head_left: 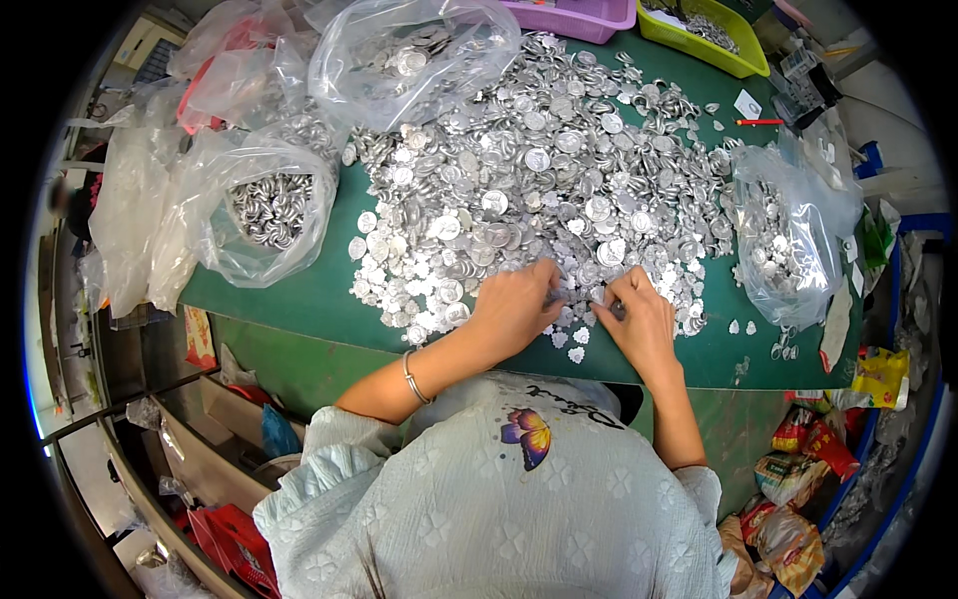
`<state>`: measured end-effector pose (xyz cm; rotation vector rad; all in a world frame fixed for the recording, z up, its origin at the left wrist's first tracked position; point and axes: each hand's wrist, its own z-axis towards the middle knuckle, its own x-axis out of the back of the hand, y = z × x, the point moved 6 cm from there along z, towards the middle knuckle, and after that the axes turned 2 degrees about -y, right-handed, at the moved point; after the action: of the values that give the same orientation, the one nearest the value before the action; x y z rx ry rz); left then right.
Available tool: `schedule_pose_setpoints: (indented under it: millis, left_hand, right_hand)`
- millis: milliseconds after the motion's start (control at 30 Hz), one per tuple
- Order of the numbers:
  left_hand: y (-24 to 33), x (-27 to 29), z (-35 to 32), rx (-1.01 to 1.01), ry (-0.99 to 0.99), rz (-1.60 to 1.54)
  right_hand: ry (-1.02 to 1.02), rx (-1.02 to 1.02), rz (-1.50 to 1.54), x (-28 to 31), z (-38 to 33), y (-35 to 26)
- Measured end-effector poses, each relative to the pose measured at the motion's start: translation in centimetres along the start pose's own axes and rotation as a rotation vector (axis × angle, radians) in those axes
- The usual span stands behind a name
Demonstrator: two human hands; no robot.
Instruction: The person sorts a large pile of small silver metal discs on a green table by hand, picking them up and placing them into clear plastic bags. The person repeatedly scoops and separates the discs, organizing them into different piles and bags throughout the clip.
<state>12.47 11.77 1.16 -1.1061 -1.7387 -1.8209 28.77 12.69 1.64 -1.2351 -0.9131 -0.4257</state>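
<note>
A wide heap of silvery metal charms [537, 160], many of them round like coins and some with scalloped edges, covers the middle of the green table. At its near edge my left hand [517, 304] has its fingers bent and pressed together. Close by on the right, my right hand [641, 321] is curled in a pinch, its fingertips turned toward the left ones. Something dark grey shows at the fingertips of both hands, too small to name. Several loose scalloped charms [576, 354] lie on the table just below and between my hands.
Clear plastic bags of metal pieces stand at the left [269, 215], at the back [414, 60] and at the right [788, 240]. A purple tray [579, 22] and a yellow-green tray [714, 50] sit along the far edge. Near the right bag lies a red pencil [759, 122].
</note>
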Motion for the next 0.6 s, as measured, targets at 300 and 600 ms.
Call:
schedule_pose_setpoints:
  millis: [300, 600]
  left_hand:
    - [-2.8, 0.1, -0.5, 0.182, -0.064, -1.513]
    - [-3.1, 0.5, -2.6, -0.023, 0.025, -0.560]
  right_hand:
    - [0.115, -0.251, 1.508, 2.4, -0.8, 4.4]
    - [0.039, -0.186, -0.080, 2.7, -3.2, 3.3]
